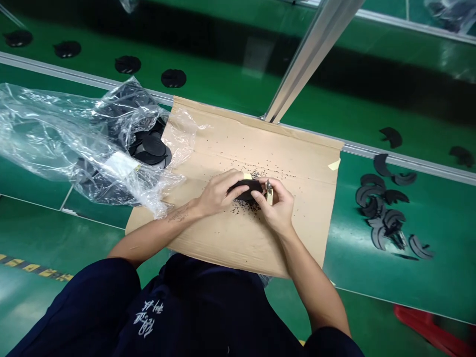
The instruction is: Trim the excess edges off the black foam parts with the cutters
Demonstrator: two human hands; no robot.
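Observation:
My left hand (pixel 218 195) is closed on a flat black piece (pixel 248 188), its thumb lying along the near side. On the other end of that piece, my right hand (pixel 279 207) pinches it between thumb and fingers. A small tool with a pale handle and metal end (pixel 269 193) sits in the right hand's grip; its exact kind cannot be made out. Tiny black scraps (pixel 247 207) lie scattered under and around both hands on a cardboard sheet (pixel 223 243).
Left of the cardboard, a clear plastic bag (pixel 55 134) lies around black discs (pixel 152 146). Several curved black pieces (pixel 383 213) are heaped on the green table (pixel 357 267) at right. A metal post (pixel 308 54) rises behind the cardboard. Lower right shows a red object (pixel 427 322).

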